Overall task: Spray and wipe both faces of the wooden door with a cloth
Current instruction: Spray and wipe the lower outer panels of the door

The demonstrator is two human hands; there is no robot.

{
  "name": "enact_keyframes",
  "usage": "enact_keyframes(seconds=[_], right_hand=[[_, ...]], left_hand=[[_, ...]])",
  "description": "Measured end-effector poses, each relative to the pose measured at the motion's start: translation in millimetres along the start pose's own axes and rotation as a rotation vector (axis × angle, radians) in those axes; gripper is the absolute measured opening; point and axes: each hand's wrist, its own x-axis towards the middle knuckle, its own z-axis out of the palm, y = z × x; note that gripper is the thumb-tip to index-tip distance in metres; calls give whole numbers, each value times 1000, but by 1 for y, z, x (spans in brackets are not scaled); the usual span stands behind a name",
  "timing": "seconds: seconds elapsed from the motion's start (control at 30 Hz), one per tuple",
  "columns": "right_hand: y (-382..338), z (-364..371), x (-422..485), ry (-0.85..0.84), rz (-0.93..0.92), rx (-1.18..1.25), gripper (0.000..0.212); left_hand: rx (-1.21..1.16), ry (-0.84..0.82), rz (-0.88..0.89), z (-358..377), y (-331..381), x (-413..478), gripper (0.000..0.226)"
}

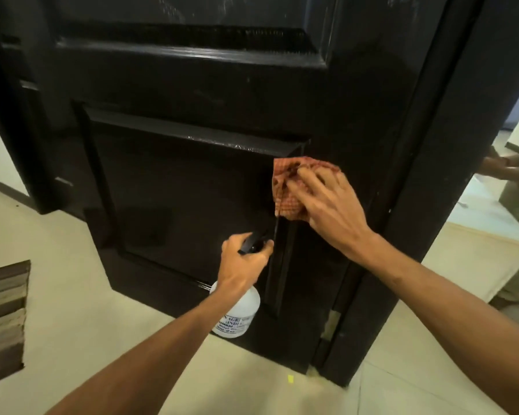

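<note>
Dark-stained wood, one item: wooden door (192, 94), head view, standing upright with its long axis vertical and the face in hand turned toward the wearer. Its right edge lies beside the dark door frame (450, 145); whether it is latched or ajar cannot be told. Lower recessed panel (186, 199): framed by raised moulding, with pale streaks of dust or spray on the top ledge. Cloth (285, 193): red-and-cream check, bunched, at the panel's upper right corner, its longer side running down the right-hand moulding. Right hand (327, 202): grip closed over the cloth, fingers bent and spread across it, pressing it to the door. Left hand (243, 265): grip wrapped round the black trigger head of the spray bottle (240, 313). The bottle's white body hangs below the hand, roughly upright, with the nozzle pointing at the panel's lower right part. Step in hand, as judged: wiping the panel's right moulding on this face; the other face is out of sight. To do it well: run the cloth down the groove from top to bottom under firm fingertips, push a fold into the corner, then take the ledge above, holding the bottle clear of the wiped strip. Also present: pale floor tiles (72, 295), a striped mat (3, 319) at the left, another person's arm (510, 167) beyond the frame at the right.
</note>
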Motion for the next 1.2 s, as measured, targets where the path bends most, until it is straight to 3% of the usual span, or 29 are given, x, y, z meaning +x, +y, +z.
enact_keyframes(seconds=[0.13,0.33,0.5,0.63,0.7,0.77,0.87,0.97,1.03,1.1,1.2], right_hand=[[20,-25,28,138,176,8,55],[0,-1,-2,31,76,-46,62],[-30,23,-19,103,105,32,61],[-94,65,-96,-182,-121,71,70],[-101,72,-116,-302,-216,58,66],[-88,68,-106,-227,-198,59,60],[-49,44,-73,64,55,59,54],[-22,35,-75,154,214,23,55],[-41,50,-111,86,87,70,61],[-72,71,-164,-71,-91,88,81],[-93,75,-201,-296,-165,124,105]], left_hand=[[-29,-45,-68,20,-15,-11,25],[20,-54,-102,34,-42,-23,28],[-16,-29,-137,23,-70,-24,28],[-20,48,-183,3,-93,-23,29],[-40,43,-181,-7,-89,-20,19],[-51,21,-141,-13,-87,-17,18],[-64,-6,-80,-13,-84,-18,19],[-102,-8,-54,-1,-81,-16,18],[-147,-24,-62,7,-83,-22,17],[-164,-48,-81,13,-86,-31,17],[-168,-78,-89,15,-85,-44,15]])
